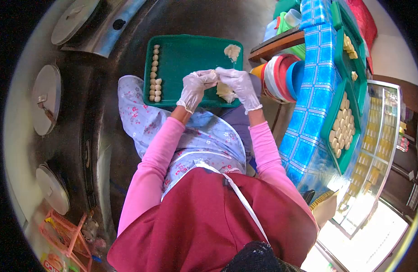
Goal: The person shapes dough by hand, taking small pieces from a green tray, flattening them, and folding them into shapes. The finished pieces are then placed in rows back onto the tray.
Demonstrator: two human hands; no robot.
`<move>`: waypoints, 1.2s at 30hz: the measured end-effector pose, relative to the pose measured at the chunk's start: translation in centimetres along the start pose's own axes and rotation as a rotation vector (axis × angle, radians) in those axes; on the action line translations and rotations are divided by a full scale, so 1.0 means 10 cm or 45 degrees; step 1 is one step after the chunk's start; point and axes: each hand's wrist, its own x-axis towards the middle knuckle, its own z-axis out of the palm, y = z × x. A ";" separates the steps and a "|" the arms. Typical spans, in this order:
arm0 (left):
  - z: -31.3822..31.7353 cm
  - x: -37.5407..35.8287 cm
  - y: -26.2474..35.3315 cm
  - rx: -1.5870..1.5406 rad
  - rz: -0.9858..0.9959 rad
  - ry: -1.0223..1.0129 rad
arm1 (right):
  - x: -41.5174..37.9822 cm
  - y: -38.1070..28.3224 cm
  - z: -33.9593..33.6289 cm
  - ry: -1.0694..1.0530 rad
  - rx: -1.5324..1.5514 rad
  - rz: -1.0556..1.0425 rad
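Small dough piece [215,74] (mostly hidden) is apparently being pinched by left hand [197,86] and right hand [239,85], fingertips closed, over green tray [186,50], likely so nothing is being lost. Dough balls [153,69] are being stored at one end, probably saving room.

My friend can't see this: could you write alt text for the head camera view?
A person's gloved left hand and right hand meet over a green tray. Pale dough-like balls line the tray's left side, with loose lumps at its right; farther right, pale pieces lie in trays on a blue checked cloth.
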 end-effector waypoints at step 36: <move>0.12 -0.24 -0.01 0.132 -0.059 -0.259 | -0.20 0.04 0.07 0.169 0.696 0.538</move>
